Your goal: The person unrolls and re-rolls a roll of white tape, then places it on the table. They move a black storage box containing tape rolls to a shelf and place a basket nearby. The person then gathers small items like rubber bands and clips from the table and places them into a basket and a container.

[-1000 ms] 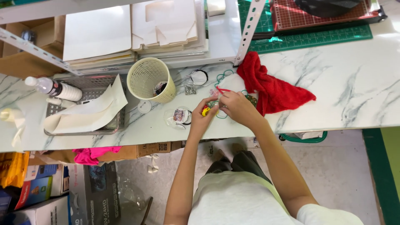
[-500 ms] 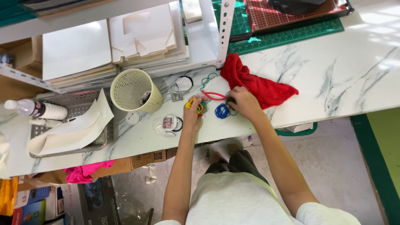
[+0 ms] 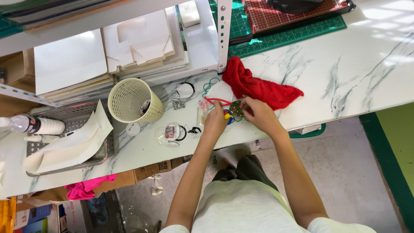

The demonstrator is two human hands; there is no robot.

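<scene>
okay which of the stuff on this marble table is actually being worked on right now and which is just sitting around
In hand:
left hand and right hand on a small colourful trinket
red cord looping from it

Lying about:
red cloth
cream mesh basket
black hair tie
clear packet of small pieces
white bottle
green cutting mat

Both hands (image 3: 239,116) on small colourful trinkets (image 3: 233,111)

A white bottle (image 3: 36,126) with a dark label band lies on its side at the far left of the table. Flat, unfolded white cartons (image 3: 140,41) are stacked on the far shelf. A brown cardboard box (image 3: 146,171) sits under the table's near edge, with colourful printed boxes (image 3: 28,215) at the lower left.
</scene>
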